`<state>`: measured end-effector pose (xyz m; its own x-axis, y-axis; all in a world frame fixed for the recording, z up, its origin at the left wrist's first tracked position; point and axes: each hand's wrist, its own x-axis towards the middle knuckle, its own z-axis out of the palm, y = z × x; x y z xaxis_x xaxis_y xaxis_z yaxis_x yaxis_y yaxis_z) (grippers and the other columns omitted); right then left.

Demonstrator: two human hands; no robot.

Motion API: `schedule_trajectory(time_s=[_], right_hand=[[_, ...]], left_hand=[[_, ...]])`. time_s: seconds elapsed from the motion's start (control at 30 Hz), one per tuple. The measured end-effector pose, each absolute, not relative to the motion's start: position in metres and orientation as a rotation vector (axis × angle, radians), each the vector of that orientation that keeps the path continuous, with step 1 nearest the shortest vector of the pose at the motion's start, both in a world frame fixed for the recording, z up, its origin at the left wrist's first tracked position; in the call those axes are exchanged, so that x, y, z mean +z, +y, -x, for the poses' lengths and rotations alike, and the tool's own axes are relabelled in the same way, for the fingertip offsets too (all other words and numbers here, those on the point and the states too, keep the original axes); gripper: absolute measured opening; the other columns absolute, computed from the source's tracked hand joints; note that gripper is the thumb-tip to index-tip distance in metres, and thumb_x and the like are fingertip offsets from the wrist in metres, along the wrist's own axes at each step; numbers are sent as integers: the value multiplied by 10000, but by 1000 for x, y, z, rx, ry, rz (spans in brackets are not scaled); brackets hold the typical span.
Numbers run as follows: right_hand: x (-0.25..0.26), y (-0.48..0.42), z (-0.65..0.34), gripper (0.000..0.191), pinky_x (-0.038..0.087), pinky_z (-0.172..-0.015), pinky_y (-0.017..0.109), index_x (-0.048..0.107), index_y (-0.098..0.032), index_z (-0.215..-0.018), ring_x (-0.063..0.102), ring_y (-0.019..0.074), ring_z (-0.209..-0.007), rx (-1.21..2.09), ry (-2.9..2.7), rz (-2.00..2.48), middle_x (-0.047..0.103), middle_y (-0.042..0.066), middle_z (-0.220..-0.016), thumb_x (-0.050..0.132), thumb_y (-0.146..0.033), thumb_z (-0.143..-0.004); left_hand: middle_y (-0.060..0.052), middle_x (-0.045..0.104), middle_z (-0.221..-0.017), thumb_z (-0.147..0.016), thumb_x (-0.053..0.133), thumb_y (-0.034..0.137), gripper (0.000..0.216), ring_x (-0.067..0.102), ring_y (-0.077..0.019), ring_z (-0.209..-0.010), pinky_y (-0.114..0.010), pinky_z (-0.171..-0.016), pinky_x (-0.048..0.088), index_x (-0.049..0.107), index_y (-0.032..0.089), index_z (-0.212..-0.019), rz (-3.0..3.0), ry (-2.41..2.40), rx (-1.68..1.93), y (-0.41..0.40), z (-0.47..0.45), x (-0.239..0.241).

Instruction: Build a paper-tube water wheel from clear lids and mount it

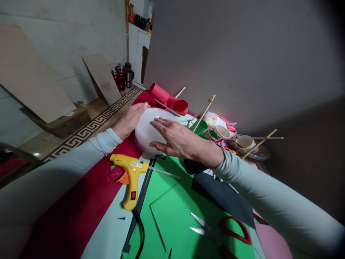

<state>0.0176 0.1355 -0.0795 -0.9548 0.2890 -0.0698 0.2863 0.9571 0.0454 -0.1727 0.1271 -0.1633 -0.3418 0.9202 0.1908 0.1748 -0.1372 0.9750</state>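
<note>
Steadying the white bowl, we press left hand and right hand open upon it, glue gun handy beside it.

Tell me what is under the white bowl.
The bowl rests on a red sheet, its near rim by a green sheet. The left hand and right hand lie on it; anything beneath is hidden.

No wording can be read in this scene. A small white label on the barrel of the yellow glue gun, at seven o'clock from the white bowl, carries print too fine to make out. Dark markings on the cardboard box, at nine o'clock, are blurred, as is the red print on a plastic bag at three o'clock.
</note>
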Motion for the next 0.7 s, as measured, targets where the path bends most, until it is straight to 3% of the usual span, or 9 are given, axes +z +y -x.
schedule_trajectory(time_s=[0.17,0.27,0.37,0.5,0.7], right_hand=[[-64,141,-21,529,546,-936,494,587,19,-1375,734,367,-1041,-115,3066,-683,741,255,-1193,550,-405,-1062],[-56,149,-26,501,527,-985,475,642,-41,-1355,724,334,-1106,-399,3174,-793,736,213,-1282,529,-442,-1077],[-55,154,-33,454,515,-1048,428,684,-97,-1312,691,284,-1212,-861,3235,-824,724,145,-1357,561,-457,-1064],[-61,157,-40,406,501,-1100,446,708,-164,-1289,655,284,-1297,-1137,3175,-913,710,123,-1401,650,-455,-1012],[-75,156,-40,396,556,-1024,450,668,-66,-1315,722,288,-1182,-1109,3206,-884,723,197,-1351,594,-316,-1016]], left_hand=[[-115,787,-1063,-941,536,612,515,717,-262,-993,-353,-822,546,742,159,-1077,-1134,1404,1440,114,183,-141],[-107,795,-1028,-845,669,669,534,709,-281,-1041,-344,-805,544,753,185,-1056,-1095,1319,1361,107,194,-134],[-97,806,-1066,-780,719,730,583,699,-314,-1137,-391,-908,553,770,222,-1063,-1099,1279,1305,104,201,-132],[-50,783,-1272,-808,723,710,564,608,-333,-1360,-453,-1163,449,771,282,-1173,-1120,1202,1241,101,200,-129],[-85,509,-1641,-846,728,638,806,432,-353,-1530,-516,-1287,293,542,265,-1535,-1347,1261,1146,95,196,-123]])
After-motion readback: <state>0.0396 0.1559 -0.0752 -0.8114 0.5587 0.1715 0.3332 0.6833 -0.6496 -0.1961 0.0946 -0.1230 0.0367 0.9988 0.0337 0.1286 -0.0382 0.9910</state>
